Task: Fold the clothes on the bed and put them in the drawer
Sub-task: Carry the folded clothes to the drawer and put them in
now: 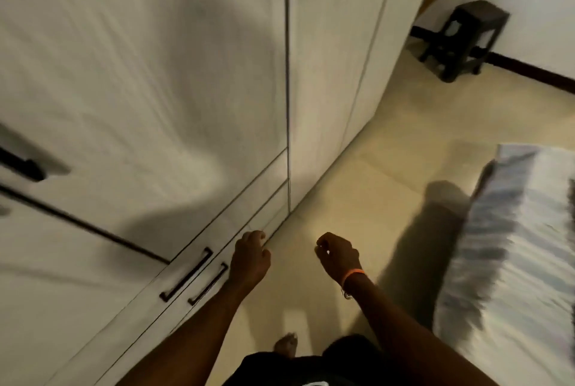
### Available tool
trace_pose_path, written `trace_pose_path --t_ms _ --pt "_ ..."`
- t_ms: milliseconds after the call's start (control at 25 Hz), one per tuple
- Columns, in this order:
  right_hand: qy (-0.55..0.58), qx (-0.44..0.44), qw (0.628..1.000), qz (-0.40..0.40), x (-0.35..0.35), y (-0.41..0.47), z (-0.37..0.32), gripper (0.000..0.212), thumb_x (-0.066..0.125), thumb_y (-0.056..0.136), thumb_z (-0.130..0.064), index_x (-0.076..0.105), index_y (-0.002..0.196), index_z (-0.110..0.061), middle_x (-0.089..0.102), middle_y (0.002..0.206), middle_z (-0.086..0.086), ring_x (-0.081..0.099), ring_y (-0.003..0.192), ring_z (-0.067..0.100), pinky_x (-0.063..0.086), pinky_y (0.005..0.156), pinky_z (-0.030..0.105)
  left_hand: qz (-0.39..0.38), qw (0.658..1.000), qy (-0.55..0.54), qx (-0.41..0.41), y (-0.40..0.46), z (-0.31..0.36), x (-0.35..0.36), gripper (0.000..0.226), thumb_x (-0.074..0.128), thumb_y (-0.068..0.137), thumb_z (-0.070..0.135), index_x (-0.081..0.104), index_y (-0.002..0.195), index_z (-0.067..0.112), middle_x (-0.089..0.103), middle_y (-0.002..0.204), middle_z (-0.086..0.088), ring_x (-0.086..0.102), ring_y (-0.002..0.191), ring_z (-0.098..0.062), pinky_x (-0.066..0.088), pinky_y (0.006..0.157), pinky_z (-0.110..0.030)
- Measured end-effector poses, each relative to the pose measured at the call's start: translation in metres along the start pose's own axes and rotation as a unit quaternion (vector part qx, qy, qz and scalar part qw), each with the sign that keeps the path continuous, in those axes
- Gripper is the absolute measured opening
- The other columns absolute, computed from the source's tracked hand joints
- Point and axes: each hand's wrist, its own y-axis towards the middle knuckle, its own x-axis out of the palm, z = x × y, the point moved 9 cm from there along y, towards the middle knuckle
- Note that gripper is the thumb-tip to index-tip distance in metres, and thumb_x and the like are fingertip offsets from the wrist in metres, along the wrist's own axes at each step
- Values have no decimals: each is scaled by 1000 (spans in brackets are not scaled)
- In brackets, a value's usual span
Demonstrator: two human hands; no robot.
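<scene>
Beside left hand (pixel 250 256), two shut white drawers (pixel 199 283), dark handles.

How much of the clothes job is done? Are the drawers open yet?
Nothing looks finished from here. Both drawers low in the white wardrobe are closed. The left hand and right hand hang loosely curled and hold nothing; the left is near the drawer handles but not gripping one. The bed is blurred, so I can't tell about clothes there.
</scene>
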Motion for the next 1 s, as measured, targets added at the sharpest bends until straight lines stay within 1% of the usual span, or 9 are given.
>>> trace_pose_path --t_ms 160,360,520,600,720,760,840,920,1000 --pt "-107 -156 976 -109 72 25 -83 24 52 96 -33 60 116 -23 64 116 -2 58 111 22 42 93 35 44 986 -13 -157 -20 -95 -25 41 61 91 17 52 131 12 52 133 -10 50 122 -27 46 97 -38" --pt "-211 -355 887 -206 161 18 -160 43 50 96 -23 46 138 -14 50 138 9 48 126 28 38 106 43 43 963 59 -260 -54 -151 -22 54 55 95 25 38 144 12 42 144 -10 40 133 -29 41 103 -40" --pt "-271 -448 823 -220 226 15 -191 57 50 96 -15 29 149 -12 27 156 14 25 145 31 24 116 52 78 955 128 -257 -52 -187 -18 63 62 90 16 37 146 3 40 148 -19 39 135 -38 44 101 -48" --pt "-304 -477 796 -216 254 20 -200 63 48 96 -9 20 152 -11 14 161 14 12 149 30 18 118 57 108 950 155 -248 -44 -214 -15 68 70 81 9 42 142 0 46 143 -22 44 132 -40 47 98 -51" --pt "-342 -473 783 -214 291 35 -197 67 47 96 -9 14 154 -11 10 162 11 5 150 29 18 117 60 153 955 176 -185 -34 -237 0 69 79 67 2 54 131 -4 59 127 -23 57 117 -42 51 91 -50" --pt "-344 -470 788 -198 305 37 -193 67 49 96 -11 17 154 -11 14 161 12 8 150 30 22 116 60 174 952 190 -168 -32 -242 5 66 80 64 2 59 126 -3 62 122 -21 61 112 -40 52 87 -48" --pt "-302 -472 818 -128 320 38 -190 59 59 90 -12 38 144 -8 35 151 15 26 144 34 42 103 56 219 938 208 -168 -32 -249 6 54 80 63 3 67 115 2 68 112 -16 65 101 -35 53 84 -42" --pt "-256 -499 827 -39 327 35 -195 42 69 80 -8 59 121 -5 58 124 18 52 122 36 58 76 45 278 924 191 -177 -30 -251 -1 39 78 69 6 71 107 8 71 105 -12 66 97 -31 51 86 -38" --pt "-226 -530 816 44 323 35 -203 25 74 75 -5 68 99 -4 65 97 16 62 95 34 56 57 35 319 920 127 -191 -29 -252 -9 27 72 80 10 74 106 15 72 102 -7 66 96 -28 52 83 -35"
